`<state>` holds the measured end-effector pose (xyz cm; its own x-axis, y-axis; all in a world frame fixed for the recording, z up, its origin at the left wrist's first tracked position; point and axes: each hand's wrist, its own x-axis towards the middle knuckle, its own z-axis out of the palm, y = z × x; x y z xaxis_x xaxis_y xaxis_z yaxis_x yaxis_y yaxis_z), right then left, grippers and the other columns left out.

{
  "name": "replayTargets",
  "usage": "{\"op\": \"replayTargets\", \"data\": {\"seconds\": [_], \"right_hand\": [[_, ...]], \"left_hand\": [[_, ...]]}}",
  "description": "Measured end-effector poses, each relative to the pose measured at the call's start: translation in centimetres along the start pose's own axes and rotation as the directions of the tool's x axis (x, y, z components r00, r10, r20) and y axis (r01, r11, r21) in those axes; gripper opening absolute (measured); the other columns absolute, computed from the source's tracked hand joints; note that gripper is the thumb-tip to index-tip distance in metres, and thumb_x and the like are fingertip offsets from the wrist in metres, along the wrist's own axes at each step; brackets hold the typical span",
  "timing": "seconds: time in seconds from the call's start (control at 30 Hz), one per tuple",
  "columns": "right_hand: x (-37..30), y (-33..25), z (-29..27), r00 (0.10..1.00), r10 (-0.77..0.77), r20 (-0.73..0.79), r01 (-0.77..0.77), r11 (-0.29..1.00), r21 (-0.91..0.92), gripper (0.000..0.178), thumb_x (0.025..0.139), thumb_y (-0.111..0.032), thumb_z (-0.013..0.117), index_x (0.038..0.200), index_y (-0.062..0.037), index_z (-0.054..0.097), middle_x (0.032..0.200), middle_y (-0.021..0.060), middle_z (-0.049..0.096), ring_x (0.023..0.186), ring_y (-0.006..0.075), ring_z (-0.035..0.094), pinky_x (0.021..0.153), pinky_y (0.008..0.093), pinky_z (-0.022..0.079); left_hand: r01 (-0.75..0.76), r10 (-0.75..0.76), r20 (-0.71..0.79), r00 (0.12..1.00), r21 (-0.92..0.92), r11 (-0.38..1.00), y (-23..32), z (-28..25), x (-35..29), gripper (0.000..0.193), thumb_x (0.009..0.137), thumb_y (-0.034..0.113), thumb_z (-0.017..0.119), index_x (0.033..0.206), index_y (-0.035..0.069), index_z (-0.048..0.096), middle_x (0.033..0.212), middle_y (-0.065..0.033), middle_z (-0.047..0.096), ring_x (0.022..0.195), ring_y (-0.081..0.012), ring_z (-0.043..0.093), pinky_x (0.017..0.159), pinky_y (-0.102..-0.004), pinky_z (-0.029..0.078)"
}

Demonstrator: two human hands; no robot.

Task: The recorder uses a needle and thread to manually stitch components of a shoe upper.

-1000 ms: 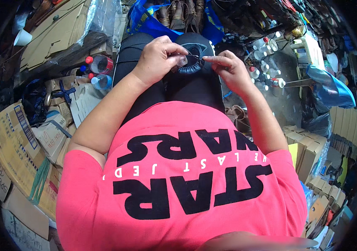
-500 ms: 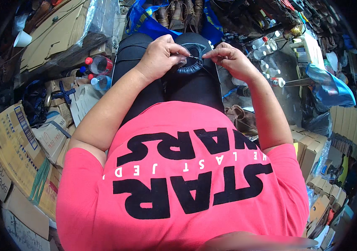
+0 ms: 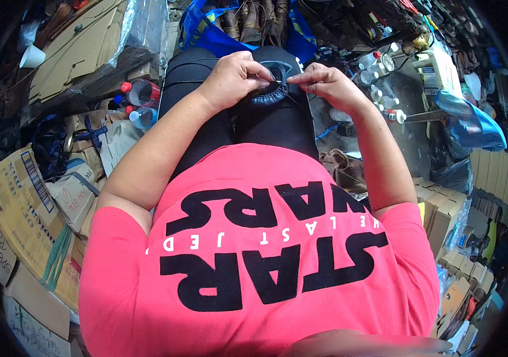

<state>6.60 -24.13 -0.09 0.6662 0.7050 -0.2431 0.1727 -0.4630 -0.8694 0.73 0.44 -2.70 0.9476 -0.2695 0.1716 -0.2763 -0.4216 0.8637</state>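
On my right thigh lies a dark leather shoe piece (image 3: 270, 98), rounded, with a puckered edge toward me. My left hand (image 3: 233, 78) reaches over its left side, thumb and forefinger pinched together. My right hand (image 3: 329, 86) is at its right edge, also in a pinch. Between the two sets of fingertips runs a thin, pale, needle-like sliver (image 3: 278, 81); its ends are hidden by the fingers, and it is too small to name for sure. A dark cord (image 3: 191, 65) stretches across my left thigh toward my left hand.
A blue bag (image 3: 221, 37) with brown boots (image 3: 252, 24) stands beyond my knees. Bottles (image 3: 144, 94) lie at the left, more (image 3: 376, 68) at the right. Cardboard boxes (image 3: 27, 184) crowd the left side; a blue plastic bag (image 3: 474, 122) hangs at the right.
The fingertips of both hands have shifted slightly over the shoe piece, and the pale sliver between them sits a little differently. The leather stays on my thigh.
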Motion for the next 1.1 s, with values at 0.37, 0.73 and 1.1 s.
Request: {"op": "replayTargets", "data": {"seconds": [0.37, 0.73, 1.1], "right_hand": [[-0.7, -1.2, 0.3, 0.997, 0.078, -0.001, -0.078, 0.996, 0.049, 0.029, 0.083, -0.007, 0.066, 0.111, -0.0135, 0.068, 0.082, -0.0031, 0.054, 0.074, 0.0066, 0.048, 0.071, 0.0205, 0.041], [0.2, -0.3, 1.3, 0.990, 0.137, -0.018, -0.122, 0.928, 0.353, 0.030, 0.082, -0.009, 0.070, 0.112, -0.0081, 0.066, 0.073, -0.0055, 0.058, 0.070, 0.0026, 0.050, 0.066, 0.0185, 0.042], [1.3, -1.2, 1.5, 0.993, -0.013, -0.113, 0.026, 0.993, 0.115, 0.011, 0.078, -0.007, 0.073, 0.078, -0.0028, 0.062, 0.083, -0.0001, 0.055, 0.080, 0.0076, 0.053, 0.072, 0.0215, 0.044]], "left_hand": [[-0.058, 0.050, 0.053, 0.997, 0.171, 0.984, 1.9, -1.0, -0.9, 0.021, 0.075, 0.005, 0.070, 0.095, 0.007, 0.071, 0.078, -0.0019, 0.058, 0.076, -0.0126, 0.057, 0.070, -0.0257, 0.045], [0.266, -0.235, 0.126, 0.964, -0.401, 0.876, -0.6, 1.3, -0.1, 0.020, 0.079, 0.003, 0.067, 0.099, 0.002, 0.063, 0.080, 0.0033, 0.058, 0.070, -0.0038, 0.051, 0.068, -0.0186, 0.044], [0.115, -0.113, 0.025, 0.993, -0.166, 0.979, 0.4, 0.1, 0.0, 0.008, 0.075, 0.007, 0.070, 0.078, 0.003, 0.065, 0.076, -0.0018, 0.055, 0.074, -0.0108, 0.055, 0.068, -0.0246, 0.045]]}}
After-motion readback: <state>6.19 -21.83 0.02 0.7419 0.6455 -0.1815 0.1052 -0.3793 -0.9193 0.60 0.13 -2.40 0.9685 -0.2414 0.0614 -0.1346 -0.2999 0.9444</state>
